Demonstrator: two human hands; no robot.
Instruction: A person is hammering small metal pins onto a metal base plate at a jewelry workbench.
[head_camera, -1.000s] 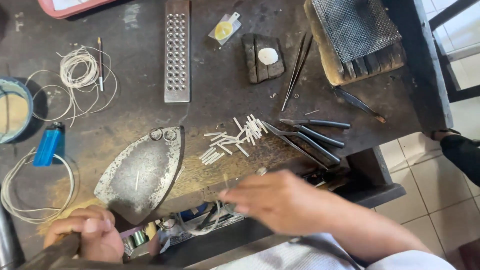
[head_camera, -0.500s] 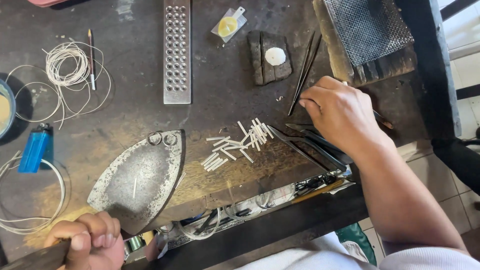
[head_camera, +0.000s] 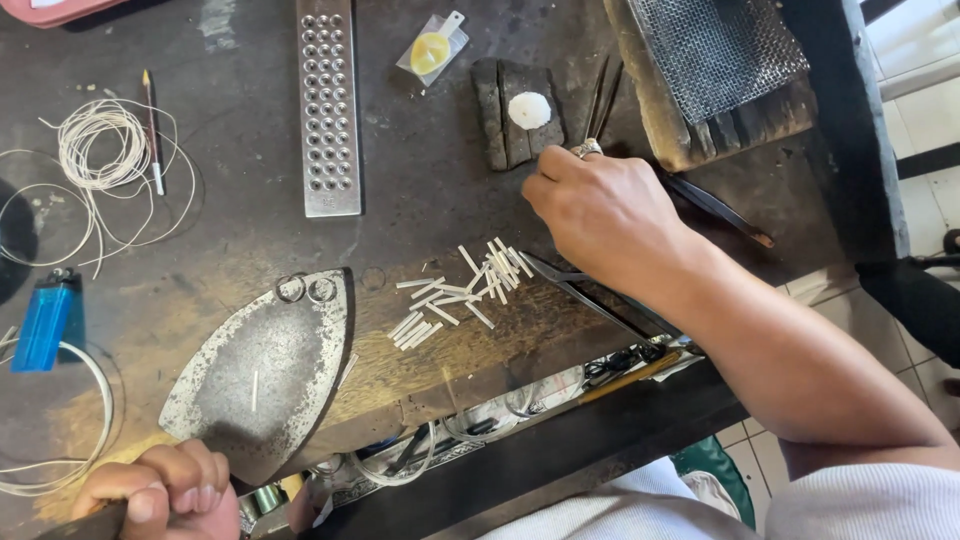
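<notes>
A person's view looks down on a dark, scuffed wooden table (head_camera: 230, 240). The right hand (head_camera: 610, 215) reaches across it with fingers curled together near a dark charred block carrying a small white disc (head_camera: 529, 110); whether its grip is clamped on anything cannot be told, though thin dark tweezers (head_camera: 720, 208) emerge from beneath it. Just below and left of that hand lies a loose scatter of short pale metal rod pieces (head_camera: 460, 295), touching and overlapping. The left hand (head_camera: 165, 490), at the bottom edge, has its grip closed round a dark handle (head_camera: 95, 523), beside a worn, iron-shaped steel plate (head_camera: 265, 370) bearing one small rod piece. A long perforated steel draw plate (head_camera: 329, 105), coiled pale wire (head_camera: 105, 150) and a blue lighter (head_camera: 50, 320) lie well apart on the left. A likely risk is the forearm sweeping over the rod pieces and knocking them off the table's near edge. Compared with half a second earlier, the right hand has shifted left and up, from over the dark tools at the right to beside the charred block; the left hand stays on its handle.
</notes>
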